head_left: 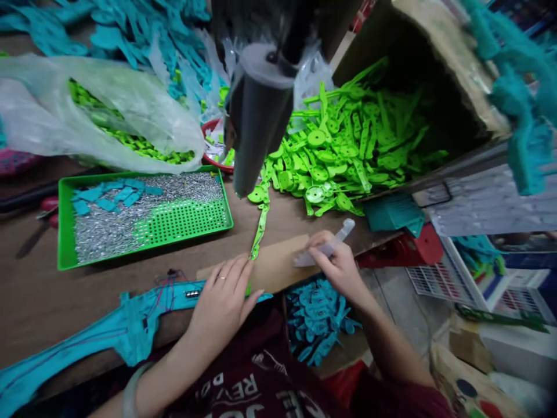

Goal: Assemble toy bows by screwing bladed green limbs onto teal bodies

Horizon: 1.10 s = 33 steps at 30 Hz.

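My left hand [226, 296] lies with its fingers stretched out over the end of a long blue plastic part [134, 325] with thin red wires and a small metal spring [191, 294] on it. A slim bright green plastic piece [260, 229] runs from under its fingertips toward the back. My right hand [333, 258] is closed around a translucent whitish plastic tool with a narrow handle [344, 230]; its wide end is down against a brown cardboard strip [276, 255]. The exact kind of tool cannot be made out.
A green perforated tray [187, 226] holds small metal pins and blue pieces. Green parts [331, 151] spill from a cardboard box [461, 64]. A dark grey cylindrical tool [263, 110] hangs over the table. Blue parts [319, 319] lie below the table edge.
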Tool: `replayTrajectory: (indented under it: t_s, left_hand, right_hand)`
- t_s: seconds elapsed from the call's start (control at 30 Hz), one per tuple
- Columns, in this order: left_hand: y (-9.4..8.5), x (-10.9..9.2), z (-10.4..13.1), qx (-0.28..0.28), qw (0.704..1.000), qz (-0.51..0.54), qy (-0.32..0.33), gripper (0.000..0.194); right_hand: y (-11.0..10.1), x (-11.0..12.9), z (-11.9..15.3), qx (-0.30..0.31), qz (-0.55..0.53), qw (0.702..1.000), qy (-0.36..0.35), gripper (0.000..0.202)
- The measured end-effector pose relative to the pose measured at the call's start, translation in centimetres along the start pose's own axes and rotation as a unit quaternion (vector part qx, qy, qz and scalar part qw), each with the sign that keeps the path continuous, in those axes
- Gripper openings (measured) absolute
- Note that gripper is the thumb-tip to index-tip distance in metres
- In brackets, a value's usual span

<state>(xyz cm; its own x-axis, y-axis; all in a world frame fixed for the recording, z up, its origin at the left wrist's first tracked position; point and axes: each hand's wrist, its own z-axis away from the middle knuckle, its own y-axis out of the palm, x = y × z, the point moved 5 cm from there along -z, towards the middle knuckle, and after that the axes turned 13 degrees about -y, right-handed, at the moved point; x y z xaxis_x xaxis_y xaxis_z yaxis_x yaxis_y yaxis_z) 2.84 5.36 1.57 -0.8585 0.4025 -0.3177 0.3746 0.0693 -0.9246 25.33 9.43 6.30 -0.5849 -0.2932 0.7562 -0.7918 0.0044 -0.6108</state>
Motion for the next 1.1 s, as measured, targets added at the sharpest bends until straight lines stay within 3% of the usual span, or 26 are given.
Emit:
replayTrajectory:
  t_s: [0.07, 0.13, 0.2, 0.27, 0.4, 0.5, 0.57, 0.63, 0.7, 0.77, 0.97, 1.1]
  left_hand:
    - [0.4, 0.2, 0.4, -0.005, 1.0, 0.004, 0.009, 0.044]
    - [0.4, 0.5, 1.0, -0.018, 1.0, 0.001, 0.01, 0.042]
    - [0.3, 0.7, 1.5, -0.026, 1.0, 0.0, 0.008, 0.042]
    - [0.2, 0.7, 1.6, -0.026, 1.0, 0.008, 0.009, 0.043]
    - [0.2, 0.7, 1.3, -0.018, 0.999, 0.03, 0.013, 0.043]
    - [0.1, 0.7, 1.2, -0.022, 0.999, 0.03, 0.021, 0.04]
    - [0.1, 0.7, 1.2, -0.022, 0.999, 0.02, 0.029, 0.039]
    - [0.1, 0.7, 1.3, -0.027, 0.999, 0.015, 0.036, 0.035]
    - [0.1, 0.7, 1.2, -0.029, 0.999, 0.02, 0.04, 0.032]
    - [0.1, 0.8, 1.1, -0.025, 0.999, 0.027, 0.038, 0.032]
    - [0.0, 0.8, 1.0, -0.025, 0.999, 0.029, 0.021, 0.035]
    - [0.0, 0.8, 1.0, -0.022, 0.999, 0.037, 0.024, 0.033]
  right_hand:
    - [2.1, -1.2, -0.2, -0.026, -0.144, 0.987, 0.063, 0.017]
    - [5.0, -1.8, -0.2, -0.004, -0.265, 0.955, 0.136, 0.016]
    - [7.6, -2.0, 0.1, 0.025, -0.319, 0.932, 0.172, 0.017]
    - [9.2, -2.1, 0.5, 0.032, -0.32, 0.932, 0.164, 0.02]
    - [9.9, -1.0, 1.1, 0.08, -0.21, 0.97, 0.092, 0.026]
    - [10.3, 1.3, 1.2, 0.179, -0.045, 0.983, 0.009, 0.028]
    - [11.0, 2.4, 1.1, 0.261, 0.094, 0.961, -0.018, 0.027]
    - [11.7, 3.1, 0.9, 0.33, 0.217, 0.917, -0.051, 0.024]
    - [12.1, 3.7, 0.5, 0.374, 0.282, 0.877, -0.109, 0.021]
    - [11.9, 3.9, -0.1, 0.391, 0.288, 0.861, -0.15, 0.019]
    - [10.7, 3.6, -0.2, 0.323, 0.129, 0.936, -0.054, 0.018]
    - [10.5, 4.0, 1.1, 0.268, -0.034, 0.963, -0.005, 0.018]
